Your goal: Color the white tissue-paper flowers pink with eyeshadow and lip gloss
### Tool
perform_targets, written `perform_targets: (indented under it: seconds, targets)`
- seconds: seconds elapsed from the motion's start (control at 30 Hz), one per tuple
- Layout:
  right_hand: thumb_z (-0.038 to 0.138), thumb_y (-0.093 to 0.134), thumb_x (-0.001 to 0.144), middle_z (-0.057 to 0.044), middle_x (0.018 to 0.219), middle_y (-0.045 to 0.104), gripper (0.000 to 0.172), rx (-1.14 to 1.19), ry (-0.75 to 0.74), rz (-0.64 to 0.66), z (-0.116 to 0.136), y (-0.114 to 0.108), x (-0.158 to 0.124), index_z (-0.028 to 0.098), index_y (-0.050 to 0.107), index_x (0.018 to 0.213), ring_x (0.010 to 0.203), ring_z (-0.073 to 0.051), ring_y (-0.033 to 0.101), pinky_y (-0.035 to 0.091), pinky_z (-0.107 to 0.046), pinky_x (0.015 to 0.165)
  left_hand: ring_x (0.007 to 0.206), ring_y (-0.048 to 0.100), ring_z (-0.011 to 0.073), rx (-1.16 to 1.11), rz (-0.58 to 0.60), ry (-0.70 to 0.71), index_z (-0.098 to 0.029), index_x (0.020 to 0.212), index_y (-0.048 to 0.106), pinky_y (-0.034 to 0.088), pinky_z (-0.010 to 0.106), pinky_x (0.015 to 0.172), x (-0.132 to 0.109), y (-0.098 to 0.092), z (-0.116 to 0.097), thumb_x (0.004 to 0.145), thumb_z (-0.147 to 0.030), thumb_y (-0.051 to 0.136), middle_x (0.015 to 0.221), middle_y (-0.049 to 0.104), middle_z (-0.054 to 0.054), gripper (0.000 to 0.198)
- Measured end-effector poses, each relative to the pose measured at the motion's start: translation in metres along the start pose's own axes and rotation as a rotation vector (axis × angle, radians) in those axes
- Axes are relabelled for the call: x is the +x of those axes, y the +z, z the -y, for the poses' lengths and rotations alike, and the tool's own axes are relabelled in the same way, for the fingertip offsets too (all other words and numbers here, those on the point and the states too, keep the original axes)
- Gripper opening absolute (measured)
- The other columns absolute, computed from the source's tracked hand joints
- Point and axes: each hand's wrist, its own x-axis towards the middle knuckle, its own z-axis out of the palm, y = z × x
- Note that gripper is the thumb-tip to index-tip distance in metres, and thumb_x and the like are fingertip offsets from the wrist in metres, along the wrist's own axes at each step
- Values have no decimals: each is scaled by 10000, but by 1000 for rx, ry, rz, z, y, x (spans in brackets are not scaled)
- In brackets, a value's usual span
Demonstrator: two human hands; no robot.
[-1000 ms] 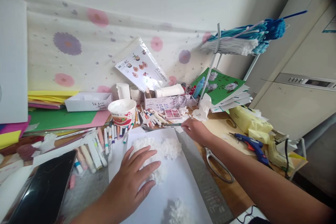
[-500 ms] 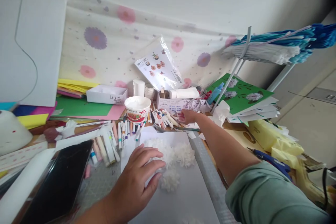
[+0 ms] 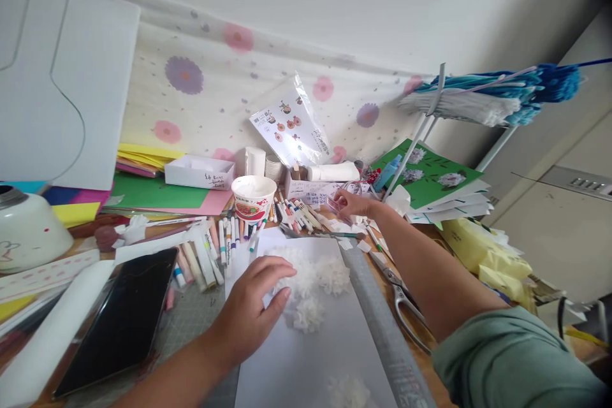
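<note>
- On the left of the work, I am seeing the left hand [image 3: 261, 296] resting low beside the cluster of white puffs [image 3: 315, 287], its fingers loosely curved and holding nothing that I can make out; I am not able to tell whether they are touching.
- The cluster is sitting on the white sheet [image 3: 277, 370], its puffs crowding together, so I am judging that grouping well along; whether anything is fixed down is staying hidden from me.
- A single puff [image 3: 348, 390] is lying well apart at the near end, so I am counting it as not joined. All the puffs are looking white, so I am judging any colouring undone.
- Farther right, the right hand [image 3: 354, 204] is reaching beyond the sheet, its fingertips apparently pinching the small pink case [image 3: 331, 203].
- Across the surface, the black tablet [image 3: 122, 322] is lying left on the grey cutting mat [image 3: 191, 325], markers [image 3: 228, 242] are crowding the paper bowl [image 3: 248, 209], and scissors [image 3: 406, 312] are resting right of the sheet.
- Behind, a floral cloth [image 3: 215, 108] is covering the wall; rightward, blue and white pipe cleaners [image 3: 482, 102] are lying on a rack above a green sheet [image 3: 433, 169].
</note>
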Motion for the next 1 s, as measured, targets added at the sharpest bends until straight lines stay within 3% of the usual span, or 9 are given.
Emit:
perform_targets:
  seconds: [0.17, 0.23, 0.3, 0.4, 0.47, 0.6, 0.77, 0.87, 1.0]
  targets:
    - [339, 627, 928, -104, 1299, 590, 410, 48, -338, 68, 63, 12, -31, 182, 558, 1300, 1107, -251, 616, 532, -479, 916, 1125, 658, 293, -535, -51, -334, -269, 1323, 450, 487, 510, 967, 9, 4, -6, 976, -545, 428, 1342, 586, 148, 443]
    - [291, 815, 735, -96, 1338, 542, 736, 56, -485, 96, 97, 29, -46, 217, 489, 1390, 1181, -270, 563, 480, -471, 991, 1107, 683, 298, -738, -60, -422, -280, 1410, 334, 518, 506, 924, 13, 3, -12, 990, -602, 306, 1398, 554, 167, 530]
    - [245, 884, 577, -91, 1348, 506, 949, 65, -603, 110, 126, 47, -60, 252, 467, 1430, 1205, -277, 526, 435, -453, 1038, 1084, 693, 300, -903, -75, -470, -256, 1381, 394, 536, 500, 891, 16, 0, -17, 988, -640, 224, 1348, 599, 164, 575]
    - [288, 896, 527, -114, 1358, 495, 985, 95, -699, 123, 154, 67, -71, 249, 501, 1429, 1236, -308, 491, 414, -473, 1049, 1002, 710, 271, -1081, -148, -502, -228, 1236, 547, 554, 503, 866, 19, -6, -21, 993, -646, 177, 1223, 672, 121, 610]
    - [329, 892, 568, -120, 1339, 532, 879, 133, -718, 119, 159, 74, -67, 216, 565, 1376, 1254, -305, 490, 403, -465, 1067, 917, 722, 260, -1162, -193, -512, -220, 1173, 590, 565, 503, 832, 19, -10, -21, 1006, -617, 189, 1105, 711, 98, 589]
    - [358, 649, 908, -85, 1155, 662, 332, 216, -615, 85, 150, 78, -40, 160, 646, 1174, 1047, -218, 639, 525, -435, 921, 910, 730, 329, -1264, -197, -518, -174, 1156, 621, 566, 506, 775, 20, -15, -22, 1002, -606, 245, 1022, 733, 133, 593]
    - [342, 615, 940, -90, 1214, 641, 332, 215, -431, -15, 153, 70, 11, 163, 610, 1219, 996, -210, 657, 572, -406, 823, 946, 718, 399, -1296, -233, -505, -110, 1188, 635, 566, 536, 750, 24, -24, -22, 1003, -576, 289, 1096, 723, 202, 609]
    - [346, 608, 944, -97, 1247, 624, 356, 193, -387, -127, 171, 57, 40, 170, 591, 1252, 1031, -221, 648, 566, -428, 850, 936, 720, 393, -1279, -336, -465, -127, 1164, 649, 567, 545, 762, 28, -32, -19, 1002, -577, 291, 1090, 730, 187, 598]
    - [342, 599, 950, -100, 1285, 609, 340, 108, -415, -154, 184, 41, 57, 186, 595, 1252, 1076, -229, 633, 550, -448, 897, 960, 710, 380, -1229, -505, -423, -136, 1180, 632, 569, 544, 769, 33, -42, -14, 993, -597, 297, 1127, 713, 195, 600]
